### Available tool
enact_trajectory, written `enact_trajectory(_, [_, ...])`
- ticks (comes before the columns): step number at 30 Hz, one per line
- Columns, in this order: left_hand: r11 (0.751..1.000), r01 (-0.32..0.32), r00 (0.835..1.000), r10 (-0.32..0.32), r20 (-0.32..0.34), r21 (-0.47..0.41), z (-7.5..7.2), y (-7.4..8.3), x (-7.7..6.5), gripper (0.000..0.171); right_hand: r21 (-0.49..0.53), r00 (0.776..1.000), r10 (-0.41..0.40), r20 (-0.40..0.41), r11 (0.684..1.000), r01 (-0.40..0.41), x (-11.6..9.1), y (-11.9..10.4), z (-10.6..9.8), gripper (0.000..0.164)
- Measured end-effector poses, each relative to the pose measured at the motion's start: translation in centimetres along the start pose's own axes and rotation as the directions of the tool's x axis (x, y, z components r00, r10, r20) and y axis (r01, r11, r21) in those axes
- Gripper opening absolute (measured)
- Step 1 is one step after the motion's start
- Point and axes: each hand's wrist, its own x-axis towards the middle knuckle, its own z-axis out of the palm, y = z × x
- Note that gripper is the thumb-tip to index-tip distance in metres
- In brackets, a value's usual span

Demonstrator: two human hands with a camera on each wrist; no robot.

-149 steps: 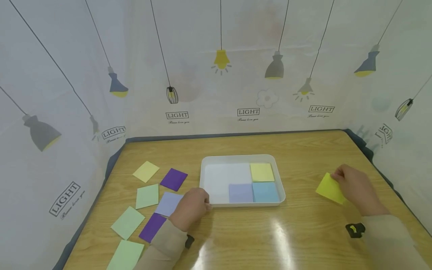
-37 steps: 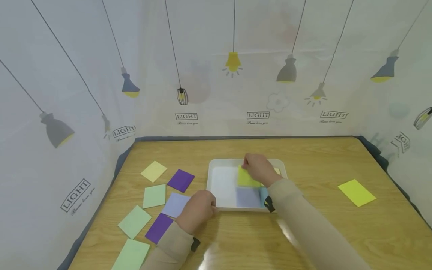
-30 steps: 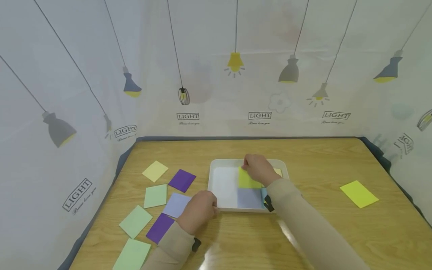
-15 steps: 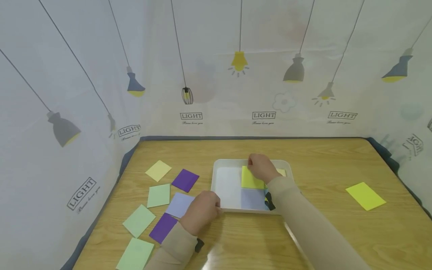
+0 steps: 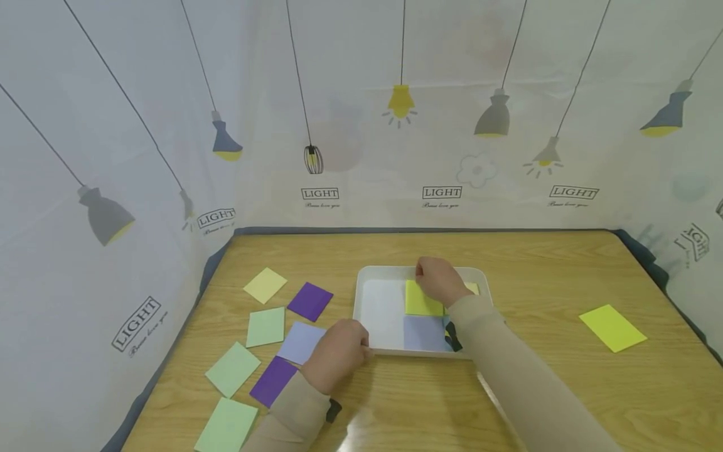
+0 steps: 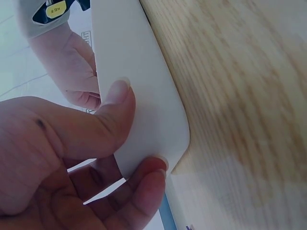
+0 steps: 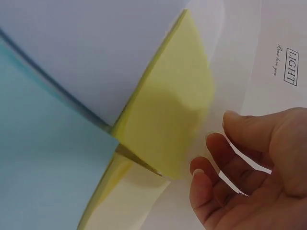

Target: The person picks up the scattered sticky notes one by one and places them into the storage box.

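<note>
My left hand (image 5: 337, 355) pinches the near left corner of the white tray (image 5: 380, 317), thumb on the outer wall in the left wrist view. Over the tray's far side is my right hand (image 5: 442, 280). In the right wrist view its loosely bent fingers (image 7: 225, 153) stand just off a bright yellow sticky note pad (image 7: 168, 100), with nothing between them. That pad lies in the tray's back row, behind a lavender pad (image 5: 423, 333) and beside a pale yellow pad (image 7: 127, 194). A blue pad (image 7: 43, 129) is mostly hidden by my right wrist in the head view.
On the wooden table left of the tray lie several pads: pale yellow (image 5: 265, 285), purple (image 5: 310, 301), green (image 5: 266, 326) and lavender (image 5: 299, 342) among them. Another bright yellow pad (image 5: 612, 328) lies at the right. A printed curtain (image 5: 367, 144) surrounds the table.
My right hand has brought a bright yellow pad from the table's right side into the tray and let it go. The left hand stays at the tray's corner.
</note>
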Motion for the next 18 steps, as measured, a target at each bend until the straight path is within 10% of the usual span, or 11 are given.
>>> enact_trajectory(18, [1.000,0.015,1.000,-0.016,0.003,0.020,0.3,-0.1,0.1,0.022,0.031,1.000,0.018,0.009,0.999,-0.018,-1.7,0.8,-1.7,0.013])
